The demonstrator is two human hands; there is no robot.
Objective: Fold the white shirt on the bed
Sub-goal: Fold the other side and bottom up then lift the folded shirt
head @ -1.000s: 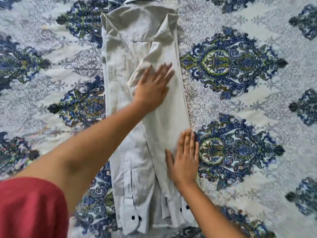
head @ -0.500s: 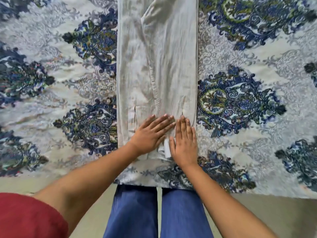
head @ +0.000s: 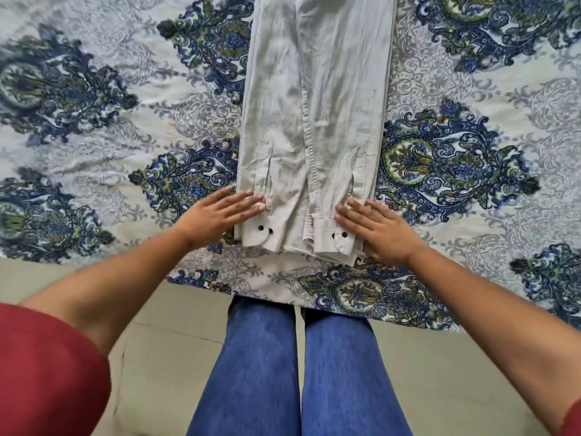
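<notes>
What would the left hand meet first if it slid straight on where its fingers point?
The white shirt: the left hand points at its near folded sleeve, fingertips apparently touching its edge.

The bed [head: 478, 272] has a pale cover [head: 94, 143] with blue-green ornaments; below lies a beige floor [head: 163, 357], perhaps tiled.

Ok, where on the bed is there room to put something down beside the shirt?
Bare bedspread lies left of the white shirt, past the left hand, and right of it, past the right hand. A thin strip runs between the cuffs and the bed's near edge. Crowded: the shirt's bottom end, by both hands.
</notes>
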